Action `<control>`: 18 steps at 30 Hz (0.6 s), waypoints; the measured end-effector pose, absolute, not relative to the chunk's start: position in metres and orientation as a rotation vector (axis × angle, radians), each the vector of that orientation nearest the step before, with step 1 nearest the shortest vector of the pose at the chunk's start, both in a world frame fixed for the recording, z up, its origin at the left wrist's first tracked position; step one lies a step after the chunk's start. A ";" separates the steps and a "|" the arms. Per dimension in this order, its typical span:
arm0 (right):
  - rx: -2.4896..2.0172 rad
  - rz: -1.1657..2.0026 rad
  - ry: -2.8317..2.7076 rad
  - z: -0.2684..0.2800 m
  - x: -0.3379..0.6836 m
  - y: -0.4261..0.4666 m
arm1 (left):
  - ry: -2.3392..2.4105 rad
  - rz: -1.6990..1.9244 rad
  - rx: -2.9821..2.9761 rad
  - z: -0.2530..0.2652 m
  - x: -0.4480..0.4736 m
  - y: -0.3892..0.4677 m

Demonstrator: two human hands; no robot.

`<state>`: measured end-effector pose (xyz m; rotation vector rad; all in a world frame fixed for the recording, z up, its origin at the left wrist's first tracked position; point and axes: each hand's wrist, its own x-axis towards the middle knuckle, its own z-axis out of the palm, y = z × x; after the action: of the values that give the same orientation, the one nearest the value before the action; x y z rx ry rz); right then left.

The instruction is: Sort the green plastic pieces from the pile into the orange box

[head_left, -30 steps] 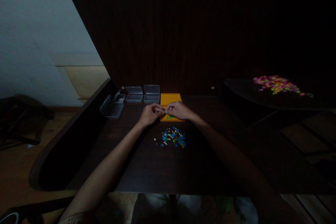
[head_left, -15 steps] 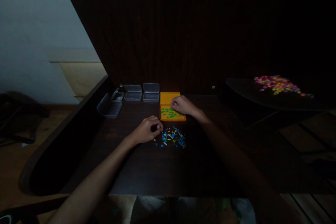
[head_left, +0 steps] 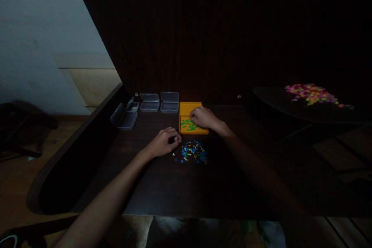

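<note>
Over the right part of an open yellow box (head_left: 180,128) is my right hand (head_left: 205,118), its fingers curled together; what they pinch, if anything, is too small to make out. Green building-block pieces (head_left: 189,124) lie scattered on the box's floor. My left hand (head_left: 165,142) rests on the table just left of a loose pile of small blue, white, green and yellow building blocks (head_left: 195,152). Its thumb and forefinger are bent round and meet near the pile's edge. Any piece between those fingertips cannot be made out.
Several clear plastic cases (head_left: 169,107) with raised lids stand at the back left of the dark table (head_left: 162,190). A raised side edge (head_left: 81,143) bounds the left. At the right, a dark shelf (head_left: 270,100) bears a heap of pink, orange and yellow bits (head_left: 314,93).
The whole view has shifted slightly, so things stand a little further right. Both hands keep nearly the same places, the right over the box and the left beside the pile.
</note>
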<state>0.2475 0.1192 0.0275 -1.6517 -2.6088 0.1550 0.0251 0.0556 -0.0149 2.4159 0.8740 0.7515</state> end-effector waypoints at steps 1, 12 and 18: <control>-1.611 0.165 -2.594 0.028 0.250 0.117 | 0.868 0.739 2.418 -0.015 0.025 0.055; -0.929 0.538 -2.618 0.008 0.263 0.024 | 0.641 0.593 2.417 -0.007 0.030 0.046; -0.921 0.405 -2.657 -0.009 0.256 0.000 | 0.615 0.542 2.428 -0.007 0.032 0.044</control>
<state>0.2561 -0.0003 -0.0088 -0.9212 -2.6572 0.4055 0.0319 0.0444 -0.0069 2.4284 0.6153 0.5424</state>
